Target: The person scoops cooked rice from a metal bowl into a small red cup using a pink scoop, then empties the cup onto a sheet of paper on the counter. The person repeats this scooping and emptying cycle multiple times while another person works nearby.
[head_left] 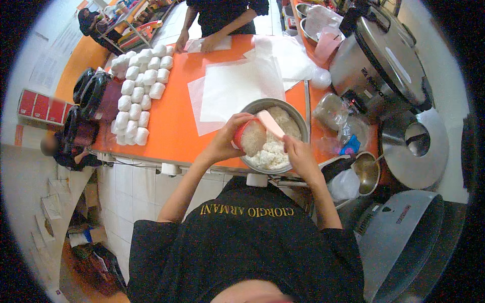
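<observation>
A round metal pot [271, 161] of cooked white rice [276, 153] stands at the near edge of the orange table, right before me. Over its left side my left hand [229, 138] grips a red-rimmed cup [253, 137], tilted so that its opening faces me. My right hand [299, 151] holds a pale pink rice paddle [270, 123] by the handle. The paddle's blade lies across the pot, close to the cup's upper rim; whether they touch I cannot tell.
White wrapping sheets [242, 89] lie beyond the pot. Several wrapped white bundles [134, 111] are stacked at the left. Across the table a co-worker's hands [208, 43] handle a sheet. A large metal rice cooker [371, 64], plastic bags [329, 110] and a metal bowl [365, 172] stand at the right.
</observation>
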Tool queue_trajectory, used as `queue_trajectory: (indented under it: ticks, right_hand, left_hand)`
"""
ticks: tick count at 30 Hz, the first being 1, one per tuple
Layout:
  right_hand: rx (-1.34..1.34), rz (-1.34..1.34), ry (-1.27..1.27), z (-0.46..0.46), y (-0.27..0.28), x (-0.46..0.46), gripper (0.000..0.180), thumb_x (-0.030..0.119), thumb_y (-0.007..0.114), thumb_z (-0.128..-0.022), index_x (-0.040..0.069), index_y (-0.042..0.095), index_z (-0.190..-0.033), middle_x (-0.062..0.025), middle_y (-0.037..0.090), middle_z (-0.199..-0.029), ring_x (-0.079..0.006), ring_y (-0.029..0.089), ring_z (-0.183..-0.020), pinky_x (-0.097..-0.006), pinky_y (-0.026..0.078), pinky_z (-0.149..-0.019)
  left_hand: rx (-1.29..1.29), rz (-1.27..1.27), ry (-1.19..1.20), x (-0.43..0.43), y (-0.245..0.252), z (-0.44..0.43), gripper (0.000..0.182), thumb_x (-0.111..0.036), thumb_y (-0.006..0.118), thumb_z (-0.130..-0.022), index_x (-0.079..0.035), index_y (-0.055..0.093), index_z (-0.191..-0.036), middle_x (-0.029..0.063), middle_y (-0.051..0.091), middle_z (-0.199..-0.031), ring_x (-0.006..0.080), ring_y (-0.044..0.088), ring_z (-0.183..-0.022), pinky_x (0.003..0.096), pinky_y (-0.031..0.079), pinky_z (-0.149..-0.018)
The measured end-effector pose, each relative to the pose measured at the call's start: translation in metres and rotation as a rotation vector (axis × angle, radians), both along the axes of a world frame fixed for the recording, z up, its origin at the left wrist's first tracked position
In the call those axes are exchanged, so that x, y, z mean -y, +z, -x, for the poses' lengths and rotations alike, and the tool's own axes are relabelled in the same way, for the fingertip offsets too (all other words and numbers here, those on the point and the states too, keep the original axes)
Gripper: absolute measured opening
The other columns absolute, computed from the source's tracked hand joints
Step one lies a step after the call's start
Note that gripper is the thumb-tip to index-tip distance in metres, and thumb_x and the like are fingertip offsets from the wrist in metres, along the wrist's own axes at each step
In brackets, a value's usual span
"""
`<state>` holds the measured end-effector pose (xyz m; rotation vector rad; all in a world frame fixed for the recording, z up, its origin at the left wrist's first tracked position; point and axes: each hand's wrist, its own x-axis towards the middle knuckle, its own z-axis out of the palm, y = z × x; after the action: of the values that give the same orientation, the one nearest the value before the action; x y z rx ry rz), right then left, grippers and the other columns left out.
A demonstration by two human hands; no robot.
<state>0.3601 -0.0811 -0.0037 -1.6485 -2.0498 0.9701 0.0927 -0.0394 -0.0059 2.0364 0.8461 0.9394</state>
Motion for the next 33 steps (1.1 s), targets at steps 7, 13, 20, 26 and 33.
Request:
queue_trajectory:
  ticks: [7,13,20,26,33]
  right_hand:
    - [-0.512,0.439,-0.166,0.010,-0.031,0.004,0.055,0.057,0.031,-0.099,0.010,0.052,-0.079,0.0046,0.039,-0.053,-0.0078,0.035,-0.043,-0.0261,0.023,-0.039]
    - [-0.427,0.014,-0.003,0.043,-0.018,0.023,0.046,0.042,0.032,-0.103,0.006,0.047,-0.079,0.0026,0.040,-0.058,-0.0098,0.038,-0.050,-0.0282,0.033,-0.046]
    - [-0.450,0.252,0.013,0.026,0.012,0.011,0.050,0.046,0.031,-0.102,0.007,0.048,-0.075,0.0038,0.038,-0.056,-0.0083,0.036,-0.047,-0.0260,0.028,-0.044]
    - [-0.782,0.387,-0.269,0.034,0.001,0.030,0.059,0.062,0.029,-0.097,0.011,0.047,-0.075,0.0042,0.037,-0.054,-0.0073,0.032,-0.043,-0.0248,0.023,-0.041]
    - [-0.400,-0.070,-0.306,0.064,-0.031,0.039,0.059,0.055,0.031,-0.100,0.006,0.048,-0.071,0.0005,0.039,-0.055,-0.0107,0.037,-0.049,-0.0282,0.029,-0.047]
  left_hand:
    - [0.081,0.130,0.170,0.014,0.017,-0.006,0.110,-0.018,0.088,-0.053,-0.011,0.025,-0.143,0.0152,0.030,-0.138,0.0340,0.034,-0.131,0.0436,0.038,-0.106]
    - [-0.197,-0.071,0.238,0.008,0.024,-0.011,0.102,-0.013,0.088,-0.048,-0.007,0.037,-0.137,0.0170,0.036,-0.124,0.0393,0.042,-0.120,0.0436,0.046,-0.097]
    - [-0.118,0.041,0.181,0.002,0.017,-0.009,0.100,-0.018,0.090,-0.050,-0.012,0.040,-0.136,0.0166,0.042,-0.132,0.0393,0.052,-0.115,0.0436,0.046,-0.098]
    - [0.234,0.099,0.308,0.001,0.011,-0.020,0.097,-0.029,0.090,-0.054,-0.007,0.039,-0.134,0.0180,0.043,-0.130,0.0344,0.044,-0.124,0.0415,0.039,-0.105]
    - [0.063,-0.107,0.345,0.007,-0.015,-0.023,0.099,-0.023,0.091,-0.052,-0.008,0.037,-0.133,0.0152,0.043,-0.124,0.0320,0.044,-0.117,0.0421,0.038,-0.102]
